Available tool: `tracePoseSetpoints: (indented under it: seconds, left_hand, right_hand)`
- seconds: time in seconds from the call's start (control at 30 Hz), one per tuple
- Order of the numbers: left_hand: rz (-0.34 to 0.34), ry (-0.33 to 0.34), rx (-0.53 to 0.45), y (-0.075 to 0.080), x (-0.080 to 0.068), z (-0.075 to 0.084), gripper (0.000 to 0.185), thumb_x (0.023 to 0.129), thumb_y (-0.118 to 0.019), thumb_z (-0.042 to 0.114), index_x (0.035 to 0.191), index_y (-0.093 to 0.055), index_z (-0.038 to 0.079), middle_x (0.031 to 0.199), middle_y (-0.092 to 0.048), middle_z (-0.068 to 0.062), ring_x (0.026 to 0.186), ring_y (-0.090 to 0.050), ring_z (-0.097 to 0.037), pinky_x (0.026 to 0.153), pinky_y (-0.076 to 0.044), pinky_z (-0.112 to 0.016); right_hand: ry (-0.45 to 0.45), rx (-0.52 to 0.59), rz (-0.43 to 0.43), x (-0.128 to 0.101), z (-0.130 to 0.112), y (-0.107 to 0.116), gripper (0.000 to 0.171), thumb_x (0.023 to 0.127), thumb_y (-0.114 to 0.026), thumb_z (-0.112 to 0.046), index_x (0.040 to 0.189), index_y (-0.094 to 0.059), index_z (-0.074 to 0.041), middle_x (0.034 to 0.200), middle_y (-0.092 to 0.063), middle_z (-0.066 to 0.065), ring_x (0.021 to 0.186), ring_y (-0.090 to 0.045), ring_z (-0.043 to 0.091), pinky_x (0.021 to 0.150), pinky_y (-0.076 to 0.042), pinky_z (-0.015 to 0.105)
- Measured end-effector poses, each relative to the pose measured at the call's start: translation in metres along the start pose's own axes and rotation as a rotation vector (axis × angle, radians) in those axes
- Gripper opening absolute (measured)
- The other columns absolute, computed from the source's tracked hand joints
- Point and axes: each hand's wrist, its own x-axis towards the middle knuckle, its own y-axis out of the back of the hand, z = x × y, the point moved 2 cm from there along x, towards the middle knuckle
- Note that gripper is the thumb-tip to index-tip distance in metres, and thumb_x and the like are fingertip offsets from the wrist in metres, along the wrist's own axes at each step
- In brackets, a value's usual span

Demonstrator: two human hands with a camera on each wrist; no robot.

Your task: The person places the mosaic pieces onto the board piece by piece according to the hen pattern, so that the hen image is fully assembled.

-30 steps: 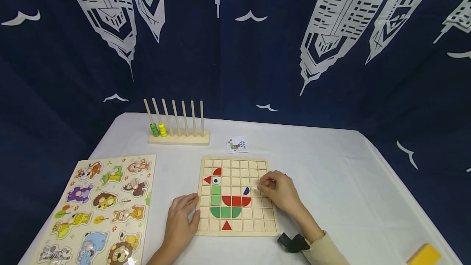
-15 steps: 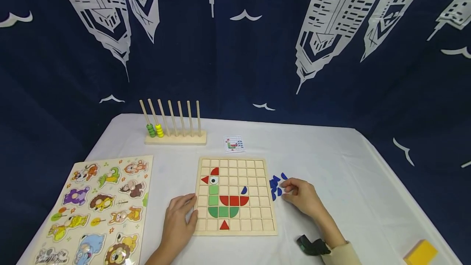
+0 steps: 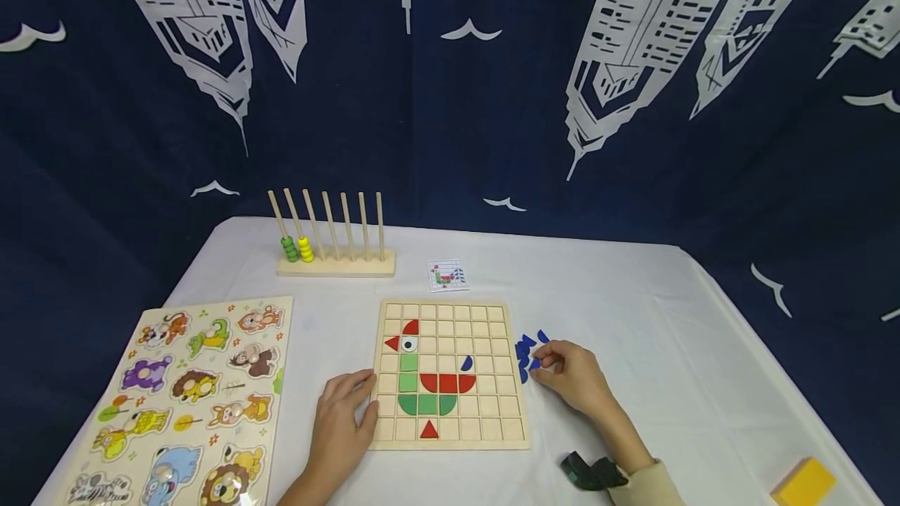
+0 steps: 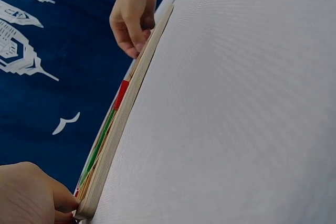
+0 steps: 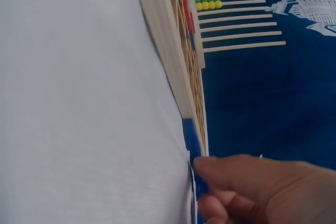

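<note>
Right hand [image 3: 573,375] edged nearer blue pieces [image 3: 527,354] on white tablecloth [image 3: 633,318].

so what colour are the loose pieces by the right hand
Blue. The loose pieces lie beside the grid board at the right hand; the head view shows them best.

A table covered with a white cloth [image 3: 633,311] carries everything. In the near middle lies a wooden grid board [image 3: 450,377] with coloured tiles in it. Just right of the board is a small heap of blue pieces [image 3: 527,354]. On the near left lies an animal puzzle board [image 3: 190,400]. At the far side stands a wooden rod rack [image 3: 336,262] with green and yellow beads, and right of it a small pattern card [image 3: 447,275]. A yellow block [image 3: 805,482] sits at the near right corner.
</note>
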Motion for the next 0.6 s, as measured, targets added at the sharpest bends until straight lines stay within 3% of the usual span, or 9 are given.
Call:
tracePoseSetpoints:
  seconds: [0.17, 0.37, 0.6]
  left_hand:
    - [0.000, 0.000, 0.002, -0.001, 0.000, 0.000, 0.035, 0.077, -0.072, -0.006, 0.111, -0.068, -0.010, 0.120, -0.067, -0.014, 0.113, -0.053, -0.029, 0.093, -0.039, -0.046]
    - [0.006, 0.002, 0.004, -0.003, -0.001, -0.001, 0.035, 0.077, -0.073, -0.005, 0.111, -0.068, -0.010, 0.119, -0.068, -0.014, 0.112, -0.053, -0.028, 0.093, -0.039, -0.045]
    - [0.021, -0.019, 0.018, -0.002, -0.001, -0.001, 0.034, 0.076, -0.074, -0.005, 0.110, -0.069, -0.010, 0.118, -0.068, -0.014, 0.111, -0.054, -0.028, 0.092, -0.040, -0.045]
  right_hand:
    - [0.039, 0.002, 0.036, 0.010, -0.020, -0.002, 0.019, 0.075, -0.082, -0.011, 0.090, -0.071, -0.007, 0.076, -0.062, -0.002, 0.060, -0.043, 0.007, 0.053, -0.035, 0.021]
    - [0.095, 0.005, 0.021, 0.026, -0.051, -0.015, 0.020, 0.075, -0.083, -0.016, 0.088, -0.070, -0.009, 0.077, -0.062, -0.001, 0.061, -0.045, 0.007, 0.053, -0.036, 0.021]
    - [0.077, 0.023, -0.007, 0.033, -0.057, -0.027, 0.021, 0.073, -0.084, -0.016, 0.085, -0.069, -0.009, 0.076, -0.062, -0.001, 0.062, -0.046, 0.009, 0.055, -0.036, 0.022]
